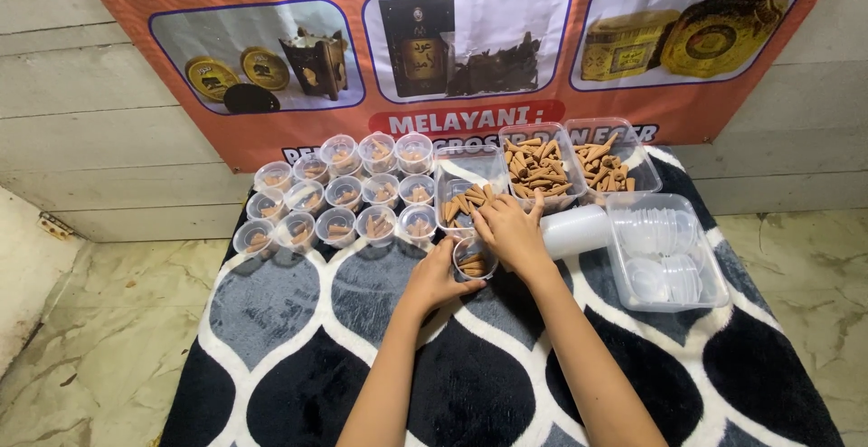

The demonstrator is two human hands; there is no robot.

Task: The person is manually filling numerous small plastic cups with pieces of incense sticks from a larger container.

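Observation:
My left hand [434, 280] grips a small clear round cup [474, 261] with a few brown incense cones inside, resting on the patterned blanket [298, 320]. My right hand [511, 230] hovers just above that cup, fingers reaching into a clear rectangular tray [449, 180] of brown cones [465, 203]; whether it pinches any cones is hidden by the fingers. Left of my hands stand several small clear cups [339, 198] in rows, each holding cones.
Two more clear trays of cones [539, 167] [608, 165] sit at the back. A clear box of round lids [667, 253] and a stack of empty cups lying on its side [575, 230] are at right. An orange banner hangs on the wall behind. Marble floor surrounds the blanket.

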